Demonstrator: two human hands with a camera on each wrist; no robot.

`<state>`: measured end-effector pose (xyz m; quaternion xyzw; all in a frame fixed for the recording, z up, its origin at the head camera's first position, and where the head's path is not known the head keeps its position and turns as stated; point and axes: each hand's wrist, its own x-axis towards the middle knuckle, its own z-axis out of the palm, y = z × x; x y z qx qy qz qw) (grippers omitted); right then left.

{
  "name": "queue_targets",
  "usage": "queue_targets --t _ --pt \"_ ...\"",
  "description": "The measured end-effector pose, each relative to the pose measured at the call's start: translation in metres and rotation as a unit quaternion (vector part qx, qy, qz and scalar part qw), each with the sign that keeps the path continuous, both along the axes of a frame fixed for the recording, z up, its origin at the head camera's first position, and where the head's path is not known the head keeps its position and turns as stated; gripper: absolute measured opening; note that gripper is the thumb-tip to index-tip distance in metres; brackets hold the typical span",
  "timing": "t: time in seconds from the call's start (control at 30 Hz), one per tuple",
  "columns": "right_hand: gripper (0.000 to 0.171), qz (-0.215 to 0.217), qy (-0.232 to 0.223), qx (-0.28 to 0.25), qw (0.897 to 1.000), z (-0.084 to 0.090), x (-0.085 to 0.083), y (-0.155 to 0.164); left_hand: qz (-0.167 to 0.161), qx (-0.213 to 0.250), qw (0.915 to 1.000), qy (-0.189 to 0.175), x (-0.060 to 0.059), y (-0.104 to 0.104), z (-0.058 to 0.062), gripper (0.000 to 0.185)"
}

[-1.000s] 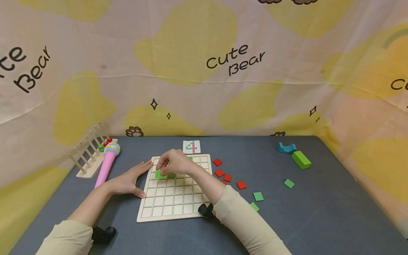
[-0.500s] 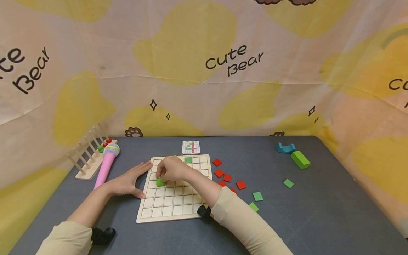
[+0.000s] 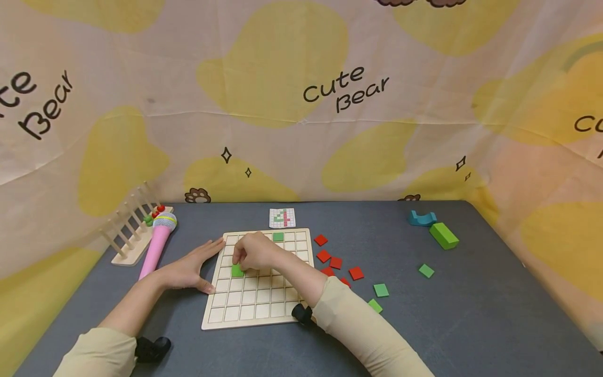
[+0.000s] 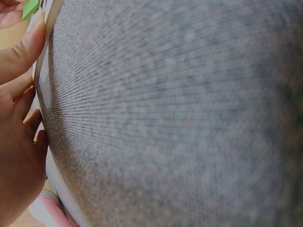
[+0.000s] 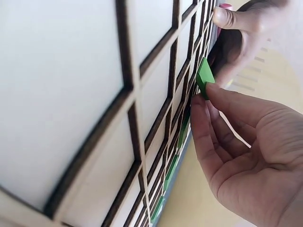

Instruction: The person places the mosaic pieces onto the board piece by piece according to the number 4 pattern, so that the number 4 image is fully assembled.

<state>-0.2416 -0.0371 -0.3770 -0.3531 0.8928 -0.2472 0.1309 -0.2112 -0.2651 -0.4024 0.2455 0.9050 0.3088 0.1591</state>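
Observation:
A wooden grid board (image 3: 235, 313) lies on the dark table. My right hand (image 3: 256, 251) is over its left part, pinching a green square tile (image 3: 237, 270) between thumb and fingers. Seen from the right wrist, that green tile (image 5: 205, 75) is tilted up at the grid's surface. Green tiles sit in the grid farther off, including one in the back row (image 3: 278, 236); the right hand hides others from the head view. My left hand (image 3: 188, 268) lies along the board's left edge, its fingers extended, thumb and fingertips touching the rim.
A small pattern card (image 3: 282, 218) lies behind the board. Loose red tiles (image 3: 356, 273) and green tiles (image 3: 381, 290) lie to its right. A pink toy microphone (image 3: 157, 243) and pegged wooden rack (image 3: 134, 246) stand left. Green (image 3: 444, 235) and blue blocks (image 3: 422, 218) sit back right.
My right hand has moved the pinched green tile slightly toward the near side of the board, baring the back-row green tile. The left hand has stayed at the board's edge.

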Motion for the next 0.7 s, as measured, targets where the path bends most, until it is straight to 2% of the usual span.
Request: queue_targets --t 0.2,0.7 --pt "0.012 -0.008 -0.009 -0.001 1.000 0.0004 0.0011 -0.0010 0.001 -0.001 1.0000 0.002 0.0002 0.0005 0.0003 0.116" --pt "0.011 -0.006 0.014 0.018 1.000 -0.0035 0.0011 -0.0031 -0.005 0.008 0.9999 0.010 -0.0001 -0.0007 -0.0008 0.115"
